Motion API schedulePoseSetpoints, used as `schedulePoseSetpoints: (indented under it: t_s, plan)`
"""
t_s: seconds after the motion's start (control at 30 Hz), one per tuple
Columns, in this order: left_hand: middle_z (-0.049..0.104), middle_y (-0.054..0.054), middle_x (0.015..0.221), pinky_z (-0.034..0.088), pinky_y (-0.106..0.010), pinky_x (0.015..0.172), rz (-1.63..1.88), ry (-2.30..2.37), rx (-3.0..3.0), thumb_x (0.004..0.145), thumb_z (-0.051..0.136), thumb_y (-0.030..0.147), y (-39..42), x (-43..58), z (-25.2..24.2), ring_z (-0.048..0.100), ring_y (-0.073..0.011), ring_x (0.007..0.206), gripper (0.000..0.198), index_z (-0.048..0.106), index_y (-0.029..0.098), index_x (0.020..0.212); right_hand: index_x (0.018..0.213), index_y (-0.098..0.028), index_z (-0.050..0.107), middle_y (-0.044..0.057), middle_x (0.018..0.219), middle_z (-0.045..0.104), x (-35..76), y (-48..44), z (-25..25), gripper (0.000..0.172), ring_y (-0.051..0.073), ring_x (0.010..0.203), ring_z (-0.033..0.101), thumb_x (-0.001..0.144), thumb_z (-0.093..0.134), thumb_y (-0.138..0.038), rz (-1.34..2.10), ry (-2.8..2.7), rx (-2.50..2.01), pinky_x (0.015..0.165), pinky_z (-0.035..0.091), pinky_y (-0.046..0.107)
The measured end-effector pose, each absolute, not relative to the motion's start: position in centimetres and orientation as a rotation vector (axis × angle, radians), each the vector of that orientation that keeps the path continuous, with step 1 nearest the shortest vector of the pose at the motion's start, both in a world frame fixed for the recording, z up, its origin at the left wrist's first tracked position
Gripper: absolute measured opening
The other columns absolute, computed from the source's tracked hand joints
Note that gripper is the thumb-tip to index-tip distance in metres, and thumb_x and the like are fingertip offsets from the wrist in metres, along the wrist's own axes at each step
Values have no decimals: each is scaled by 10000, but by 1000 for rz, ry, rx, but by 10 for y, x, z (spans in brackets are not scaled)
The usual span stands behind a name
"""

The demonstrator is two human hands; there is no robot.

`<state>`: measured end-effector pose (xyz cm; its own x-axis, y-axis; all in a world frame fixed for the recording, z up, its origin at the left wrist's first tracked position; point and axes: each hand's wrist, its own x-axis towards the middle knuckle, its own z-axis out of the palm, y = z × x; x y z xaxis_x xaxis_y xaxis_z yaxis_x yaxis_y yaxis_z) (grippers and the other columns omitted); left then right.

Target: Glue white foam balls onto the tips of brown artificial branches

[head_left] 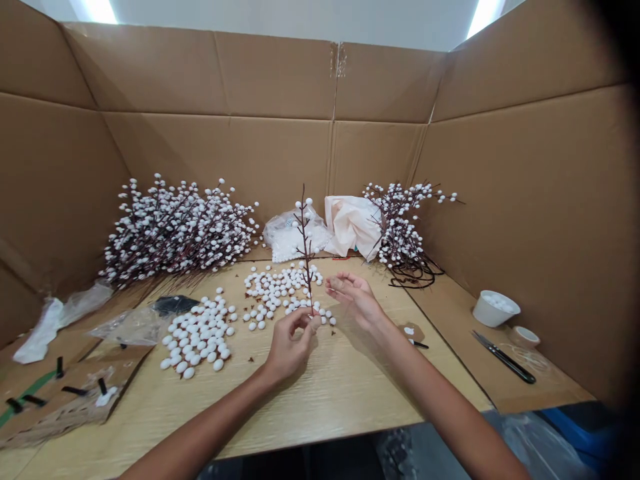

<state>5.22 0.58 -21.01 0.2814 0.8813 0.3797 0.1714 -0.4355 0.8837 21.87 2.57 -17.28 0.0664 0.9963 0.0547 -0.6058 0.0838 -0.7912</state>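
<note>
My left hand is pinched around the lower end of a dark brown artificial berry branch, holding it upright above the table. A few white berries sit near the branch's top, and bare side twigs show along the rest. Just right of the stem is my right hand, its fingers stretched toward the branch without touching it. No object shows in those fingers. Behind and left of my hands lie loose white foam berries with brown bits among them. A second pile of larger white berries lies farther left.
Finished-looking berry branches are heaped at back left, with another bunch at back right. Between them are a plastic bag and pale cloth. Scissors and a white bowl rest on the right. Cardboard walls surround the table.
</note>
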Motion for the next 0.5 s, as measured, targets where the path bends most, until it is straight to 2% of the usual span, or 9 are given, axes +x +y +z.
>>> schedulePoseSetpoints:
  t_s: [0.5]
  plan:
    - [610,-13,685,450,-220,617,1244,948,1865,831,585,329,6,51,-210,547,-117,626,201,645,142,877,666,-163,665,-22,668,658,225,33,-179,373,88,627,581,383,889,-256,1291,-709,-748,680,490,249]
